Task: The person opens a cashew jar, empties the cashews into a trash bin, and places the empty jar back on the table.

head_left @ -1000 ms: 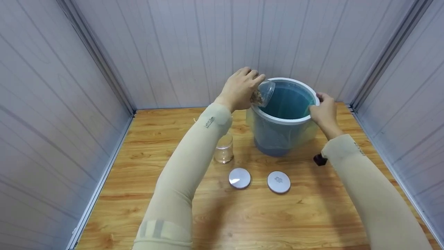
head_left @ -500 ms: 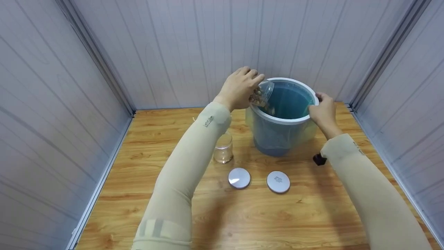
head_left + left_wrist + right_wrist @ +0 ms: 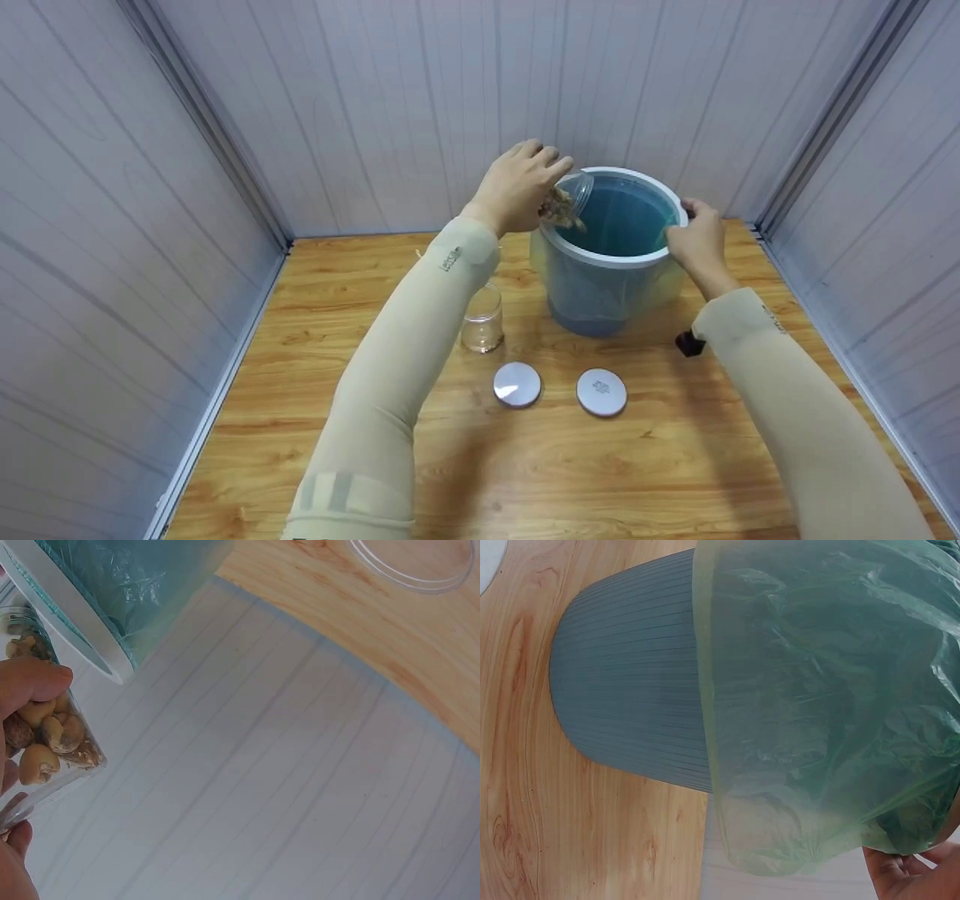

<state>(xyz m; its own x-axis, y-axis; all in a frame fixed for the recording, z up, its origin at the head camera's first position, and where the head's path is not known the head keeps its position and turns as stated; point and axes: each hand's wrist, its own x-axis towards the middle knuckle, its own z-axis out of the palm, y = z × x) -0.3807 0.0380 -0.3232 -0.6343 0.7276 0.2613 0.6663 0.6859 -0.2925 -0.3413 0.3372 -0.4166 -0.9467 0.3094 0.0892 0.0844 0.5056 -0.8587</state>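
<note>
My left hand [image 3: 517,187] grips a clear jar [image 3: 581,187] tipped on its side, its mouth over the left rim of a blue-grey trash bin [image 3: 592,300]. Brown, rounded nut-like pieces [image 3: 60,731] lie in the jar; in the head view some sit at its mouth. A thin green trash bag [image 3: 802,697] lines the bin and folds down over its outside. On the opposite side, my right hand [image 3: 699,244] pinches the bin's white rim [image 3: 637,262] and the bag. Part of the jar is hidden behind my left fingers.
A second clear jar [image 3: 482,334] stands open on the wooden table [image 3: 315,375], partly behind my left sleeve. Two round white lids [image 3: 517,385] lie in front of the bin. A small black object [image 3: 688,343] sits beside my right sleeve. Panel walls enclose three sides.
The brown pieces have shifted toward the jar's mouth, and some dropped into the bin half a second ago. The left hand has risen very slightly; the right hand keeps its place.
</note>
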